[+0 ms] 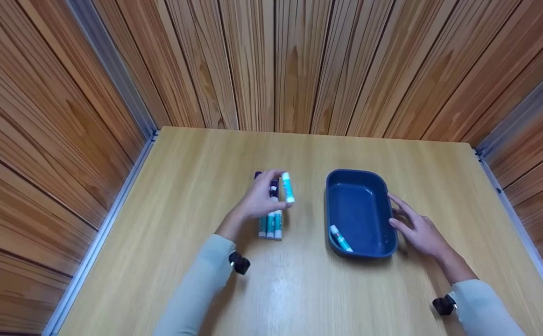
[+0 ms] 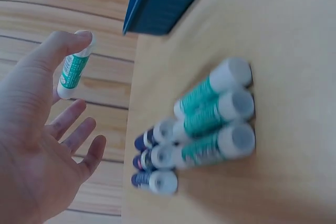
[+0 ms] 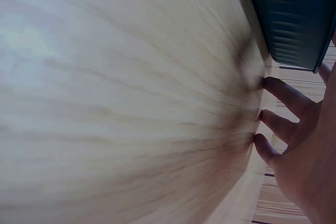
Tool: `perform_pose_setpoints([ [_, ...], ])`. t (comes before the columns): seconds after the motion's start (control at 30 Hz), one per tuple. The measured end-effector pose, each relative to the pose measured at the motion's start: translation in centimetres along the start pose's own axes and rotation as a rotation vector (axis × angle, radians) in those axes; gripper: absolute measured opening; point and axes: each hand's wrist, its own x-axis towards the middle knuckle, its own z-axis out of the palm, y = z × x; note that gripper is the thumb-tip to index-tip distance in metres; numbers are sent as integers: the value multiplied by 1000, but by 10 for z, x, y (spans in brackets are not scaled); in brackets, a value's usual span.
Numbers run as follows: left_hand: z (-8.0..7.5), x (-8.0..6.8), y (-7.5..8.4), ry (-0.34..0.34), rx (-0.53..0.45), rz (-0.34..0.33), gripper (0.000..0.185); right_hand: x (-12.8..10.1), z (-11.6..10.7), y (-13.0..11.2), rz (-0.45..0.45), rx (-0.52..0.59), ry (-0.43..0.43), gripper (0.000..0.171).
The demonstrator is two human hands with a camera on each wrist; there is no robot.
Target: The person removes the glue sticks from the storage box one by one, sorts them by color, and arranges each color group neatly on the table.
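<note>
My left hand (image 1: 263, 196) pinches a teal-and-white glue stick (image 1: 288, 187) by its ends between thumb and finger, lifted above the table. Beneath that hand lie several more glue sticks in two short rows: teal ones (image 2: 207, 114) nearer me and dark purple-and-white ones (image 2: 152, 158) beyond, partly hidden by the hand in the head view. To the right stands a navy blue tray (image 1: 329, 205) with one teal glue stick (image 1: 341, 238) in its near left corner. My right hand (image 1: 418, 231) rests at the tray's right side, fingertips against its wall, some fingers down on the table.
The light wood table (image 1: 196, 168) is bounded by wood-panelled walls (image 1: 294, 65) at the back and both sides. Metal rails (image 1: 108, 224) run along its left and right edges. A small black camera (image 1: 239, 263) sits on each wrist.
</note>
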Motion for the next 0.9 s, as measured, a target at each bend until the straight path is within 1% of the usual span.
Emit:
perform_pose_setpoints([
  [0.13, -13, -8, -10, -2, -15, -19, 85, -2, 0, 0, 8, -2, -2, 70],
  [0.33, -33, -17, -21, 28, 2, -47, 85, -2, -2, -1, 11, -9, 4, 70],
  [0.47, -42, -20, -27, 39, 14, -68, 86, -2, -2, -2, 15, -6, 6, 70],
  [0.57, -44, -22, -31, 34, 37, -74, 87, -2, -2, -2, 13, -3, 9, 70],
  [0.67, -42, -25, -37, 25, 56, -87, 88, -2, -1, -1, 4, -2, 13, 70],
  [0.9, -37, -37, -53, -31, 59, -115, 90, -1, -2, -1, -2, 8, 9, 70],
])
